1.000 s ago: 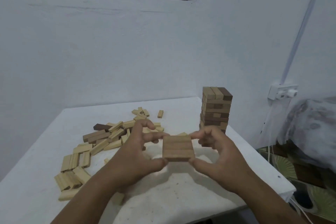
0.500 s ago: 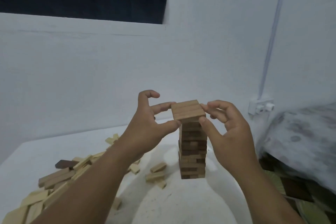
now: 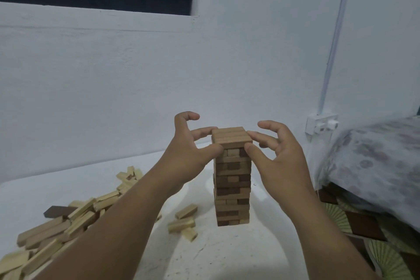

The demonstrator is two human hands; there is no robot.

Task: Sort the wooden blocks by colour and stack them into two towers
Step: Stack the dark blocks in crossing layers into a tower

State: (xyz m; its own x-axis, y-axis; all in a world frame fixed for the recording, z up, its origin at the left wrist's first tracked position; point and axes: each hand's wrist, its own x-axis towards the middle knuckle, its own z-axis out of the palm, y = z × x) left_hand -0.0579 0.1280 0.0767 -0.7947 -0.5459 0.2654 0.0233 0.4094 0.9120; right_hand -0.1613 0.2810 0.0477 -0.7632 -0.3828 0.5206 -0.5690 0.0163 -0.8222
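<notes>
White walls backed the white table (image 3: 227, 254), whose far edge met the wall just behind the tower (image 3: 232, 188). Both hands pinched the top layer of blocks (image 3: 231, 137) (three side by side) seated on that tower: the left hand (image 3: 188, 154) at its left edge, the right hand (image 3: 279, 161) at its right. Loose pale blocks (image 3: 56, 229) sprawled at the left; bare tabletop lay in front. A bed (image 3: 375, 166) crowded the right side.

One tower (image 3: 232, 179); two hands (image 3: 188, 154); one dark loose block (image 3: 56, 211).
</notes>
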